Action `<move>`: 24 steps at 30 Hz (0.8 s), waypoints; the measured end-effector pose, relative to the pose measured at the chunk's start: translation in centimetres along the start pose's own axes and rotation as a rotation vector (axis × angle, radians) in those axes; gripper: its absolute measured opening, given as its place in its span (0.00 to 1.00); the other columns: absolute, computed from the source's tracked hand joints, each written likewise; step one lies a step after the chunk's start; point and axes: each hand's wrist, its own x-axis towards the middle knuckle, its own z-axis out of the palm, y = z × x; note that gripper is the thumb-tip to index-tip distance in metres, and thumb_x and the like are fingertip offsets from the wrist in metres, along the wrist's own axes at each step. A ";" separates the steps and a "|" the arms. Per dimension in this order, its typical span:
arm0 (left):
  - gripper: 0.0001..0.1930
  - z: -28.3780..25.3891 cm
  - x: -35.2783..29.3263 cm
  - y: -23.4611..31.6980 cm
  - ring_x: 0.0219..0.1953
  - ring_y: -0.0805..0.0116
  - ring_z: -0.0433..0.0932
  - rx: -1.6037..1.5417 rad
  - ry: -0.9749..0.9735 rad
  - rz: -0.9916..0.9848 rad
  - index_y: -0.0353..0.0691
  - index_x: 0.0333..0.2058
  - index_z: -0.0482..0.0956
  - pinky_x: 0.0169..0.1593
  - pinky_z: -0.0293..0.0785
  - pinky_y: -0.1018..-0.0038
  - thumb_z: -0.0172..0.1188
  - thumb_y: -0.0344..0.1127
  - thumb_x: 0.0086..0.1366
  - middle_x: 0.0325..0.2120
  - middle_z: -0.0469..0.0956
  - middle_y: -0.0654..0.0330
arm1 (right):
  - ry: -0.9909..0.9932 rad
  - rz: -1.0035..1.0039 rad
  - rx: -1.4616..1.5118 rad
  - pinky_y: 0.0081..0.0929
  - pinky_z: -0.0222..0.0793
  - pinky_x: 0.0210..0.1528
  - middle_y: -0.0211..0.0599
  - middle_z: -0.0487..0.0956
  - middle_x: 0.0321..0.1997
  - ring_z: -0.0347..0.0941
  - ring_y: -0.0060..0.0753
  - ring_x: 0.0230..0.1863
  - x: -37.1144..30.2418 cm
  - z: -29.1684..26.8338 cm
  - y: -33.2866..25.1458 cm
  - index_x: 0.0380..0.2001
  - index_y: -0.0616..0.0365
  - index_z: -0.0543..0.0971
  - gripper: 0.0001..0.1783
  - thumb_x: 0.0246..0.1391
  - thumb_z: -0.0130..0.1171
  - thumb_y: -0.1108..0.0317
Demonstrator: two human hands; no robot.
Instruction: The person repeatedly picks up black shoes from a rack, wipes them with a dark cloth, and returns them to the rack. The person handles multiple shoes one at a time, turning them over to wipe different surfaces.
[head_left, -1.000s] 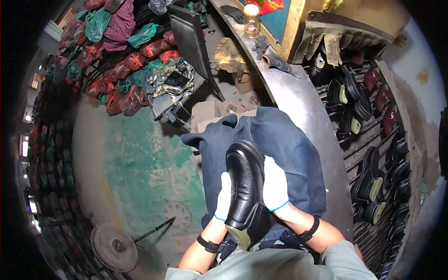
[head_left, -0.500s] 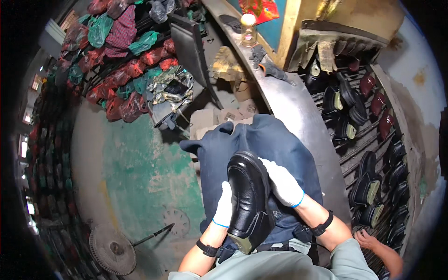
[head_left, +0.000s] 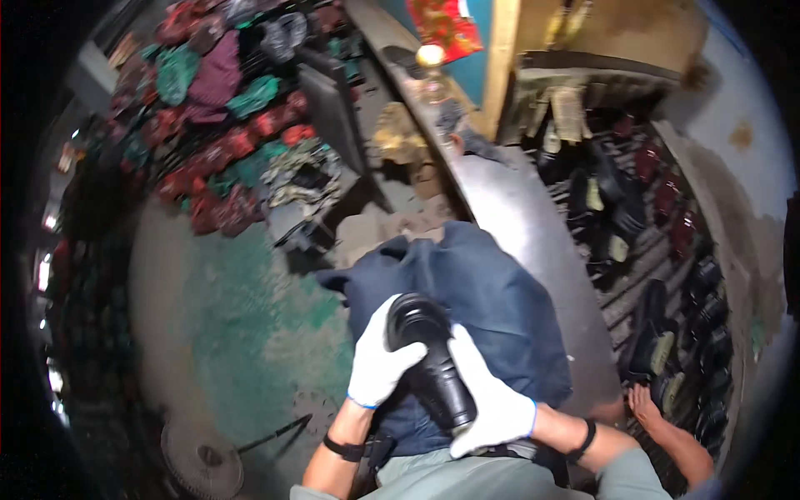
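A black leather shoe (head_left: 435,375) is held over my lap, which a dark blue cloth (head_left: 508,308) covers. My left hand (head_left: 379,358), in a white glove, is closed around the shoe's far end on the left, its thumb lying across it. Along the shoe's right side rests my right hand (head_left: 492,400), also gloved in white, its fingers reaching down to the near end. The right fingertips partly hide that end. Motion blur softens the shoe's details.
A metal-topped bench (head_left: 525,208) runs along my right, with a glass jar (head_left: 432,79) on it. Beyond stands a rack of shoes (head_left: 612,196), where another person's hand (head_left: 643,407) reaches in. A fan (head_left: 202,458) stands at lower left; red bags (head_left: 225,154) are piled at upper left.
The shoe has been turned in my hands and now shows a different side. My left hand has moved up around its far end, while my right hand has slid down toward the near end.
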 end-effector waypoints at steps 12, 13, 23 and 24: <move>0.18 0.5 6.3 0.3 0.53 0.62 0.85 -0.389 -0.272 0.009 0.33 0.52 0.85 0.63 0.79 0.65 0.53 0.42 0.85 0.50 0.87 0.53 | 0.069 0.205 1.057 0.45 0.47 0.89 0.45 0.52 0.90 0.53 0.42 0.88 -3.0 -0.9 0.1 0.88 0.59 0.39 0.84 0.38 0.89 0.66; 0.17 1.6 7.1 0.7 0.48 0.64 0.85 -0.306 -0.266 0.048 0.33 0.46 0.86 0.59 0.80 0.67 0.55 0.41 0.84 0.45 0.88 0.55 | 0.084 0.191 1.060 0.44 0.47 0.89 0.44 0.53 0.90 0.53 0.41 0.88 -3.1 -1.6 0.6 0.88 0.59 0.39 0.84 0.38 0.88 0.67; 0.28 9.6 7.1 0.5 0.61 0.58 0.84 -0.518 -0.372 -0.215 0.33 0.64 0.80 0.66 0.78 0.62 0.55 0.54 0.85 0.60 0.85 0.50 | 0.772 0.148 1.156 0.46 0.56 0.86 0.54 0.71 0.80 0.69 0.45 0.80 -13.2 -6.5 -0.9 0.87 0.60 0.50 0.64 0.49 0.72 0.73; 0.29 9.6 7.1 0.2 0.60 0.54 0.85 -0.544 -0.410 -0.257 0.32 0.64 0.80 0.65 0.80 0.58 0.54 0.56 0.85 0.59 0.85 0.47 | 0.890 0.175 1.093 0.48 0.62 0.83 0.52 0.74 0.77 0.74 0.45 0.76 -15.2 -7.7 0.5 0.86 0.58 0.54 0.59 0.52 0.69 0.74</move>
